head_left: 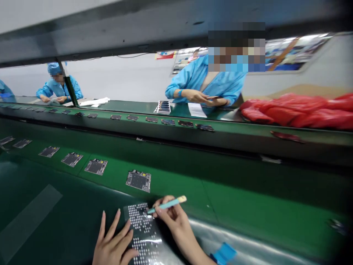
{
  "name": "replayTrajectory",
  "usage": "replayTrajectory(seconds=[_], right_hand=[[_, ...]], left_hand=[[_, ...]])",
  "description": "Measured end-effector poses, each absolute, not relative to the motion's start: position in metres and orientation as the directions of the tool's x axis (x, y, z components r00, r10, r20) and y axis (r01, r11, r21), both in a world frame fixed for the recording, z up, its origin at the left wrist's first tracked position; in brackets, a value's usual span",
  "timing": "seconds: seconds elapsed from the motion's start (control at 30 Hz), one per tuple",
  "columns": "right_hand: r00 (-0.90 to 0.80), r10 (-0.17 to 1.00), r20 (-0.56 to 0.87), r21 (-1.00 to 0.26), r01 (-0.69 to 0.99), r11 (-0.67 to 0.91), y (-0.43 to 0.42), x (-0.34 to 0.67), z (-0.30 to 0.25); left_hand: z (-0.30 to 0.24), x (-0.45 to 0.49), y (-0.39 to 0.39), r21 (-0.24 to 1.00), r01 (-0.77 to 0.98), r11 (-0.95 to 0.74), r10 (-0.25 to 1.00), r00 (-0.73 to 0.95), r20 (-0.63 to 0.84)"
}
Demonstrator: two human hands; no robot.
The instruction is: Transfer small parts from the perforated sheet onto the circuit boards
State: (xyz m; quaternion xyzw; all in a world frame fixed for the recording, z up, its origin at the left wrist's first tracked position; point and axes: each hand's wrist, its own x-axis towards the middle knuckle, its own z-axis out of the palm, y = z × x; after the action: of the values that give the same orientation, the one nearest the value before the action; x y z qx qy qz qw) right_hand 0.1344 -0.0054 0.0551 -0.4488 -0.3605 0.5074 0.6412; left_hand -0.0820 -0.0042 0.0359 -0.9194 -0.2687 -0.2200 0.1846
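Observation:
A clear sheet with rows of small white dots [140,219], probably stickers, lies on the dark green bench top. My left hand [114,243] rests by the sheet's left edge, fingers spread and thumb over it. In my right hand [172,217] is a slim teal pen-shaped tool [167,204] with a cream end. Its narrow tip points left, at the upper right part of the sheet; whether it touches a dot is too small to tell. A circuit board [139,180] lies on the green belt just beyond the sheet. At my right wrist is a blue band [224,253].
More circuit boards [96,166] lie along the belt to the left. A raised second line behind carries further boards [168,122]. Across it, a person in blue [190,79] handles a small dark item near red plastic bags [300,110]. A metal beam [124,29] spans overhead.

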Motion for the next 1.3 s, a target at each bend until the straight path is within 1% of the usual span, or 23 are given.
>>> replayTrajectory(seconds=[0.07,0.1,0.13,0.17,0.2,0.27,0.3,0.37,0.47,0.57,0.67,0.83,0.9,1.07,1.2,1.3], right_hand=[[0.319,0.948,-0.021,-0.929,-0.357,0.100,0.014,0.145,0.060],[0.355,0.934,-0.029,-0.923,-0.367,0.111,0.025,0.150,0.061],[0.382,0.924,-0.034,-0.920,-0.373,0.121,0.037,0.153,0.061],[0.396,0.917,-0.037,-0.919,-0.373,0.124,0.049,0.156,0.060],[0.400,0.915,-0.041,-0.921,-0.371,0.122,0.061,0.157,0.058],[0.395,0.917,-0.052,-0.925,-0.365,0.105,0.082,0.157,0.051],[0.394,0.917,-0.060,-0.927,-0.363,0.095,0.091,0.157,0.047],[0.401,0.913,-0.077,-0.931,-0.357,0.078,0.106,0.156,0.039],[0.426,0.900,-0.089,-0.938,-0.340,0.069,0.116,0.158,0.030],[0.451,0.889,-0.085,-0.947,-0.313,0.068,0.116,0.162,0.025],[0.465,0.882,-0.078,-0.956,-0.285,0.066,0.112,0.167,0.024],[0.471,0.880,-0.066,-0.965,-0.253,0.063,0.106,0.173,0.026],[0.475,0.878,-0.061,-0.968,-0.244,0.064,0.105,0.177,0.027],[0.494,0.869,-0.043,-0.974,-0.215,0.073,0.100,0.184,0.028],[0.518,0.855,-0.034,-0.974,-0.207,0.086,0.095,0.189,0.027],[0.549,0.835,-0.042,-0.966,-0.236,0.107,0.093,0.192,0.027]], left_hand=[[0.036,-0.085,0.000,-0.249,0.536,-0.807,0.357,0.778,0.518],[0.038,-0.085,0.002,-0.235,0.526,-0.817,0.352,0.778,0.520],[0.039,-0.084,0.006,-0.194,0.533,-0.824,0.376,0.769,0.517],[0.041,-0.081,0.010,-0.128,0.561,-0.818,0.432,0.745,0.508],[0.044,-0.077,0.016,-0.045,0.609,-0.792,0.514,0.704,0.491],[0.047,-0.064,0.032,0.126,0.707,-0.696,0.680,0.594,0.430],[0.049,-0.056,0.042,0.191,0.730,-0.656,0.733,0.557,0.390],[0.050,-0.038,0.063,0.256,0.724,-0.640,0.764,0.566,0.310],[0.049,-0.016,0.089,0.246,0.680,-0.691,0.722,0.658,0.212],[0.046,-0.005,0.098,0.214,0.653,-0.726,0.687,0.701,0.192],[0.042,0.000,0.098,0.193,0.630,-0.752,0.659,0.722,0.213],[0.035,0.008,0.094,0.162,0.603,-0.781,0.617,0.708,0.343],[0.033,0.012,0.094,0.159,0.600,-0.784,0.610,0.700,0.371],[0.035,0.023,0.091,0.141,0.586,-0.798,0.593,0.720,0.361],[0.035,0.034,0.085,0.116,0.614,-0.781,0.613,0.719,0.327],[0.035,0.042,0.080,0.147,0.617,-0.773,0.628,0.712,0.314]])
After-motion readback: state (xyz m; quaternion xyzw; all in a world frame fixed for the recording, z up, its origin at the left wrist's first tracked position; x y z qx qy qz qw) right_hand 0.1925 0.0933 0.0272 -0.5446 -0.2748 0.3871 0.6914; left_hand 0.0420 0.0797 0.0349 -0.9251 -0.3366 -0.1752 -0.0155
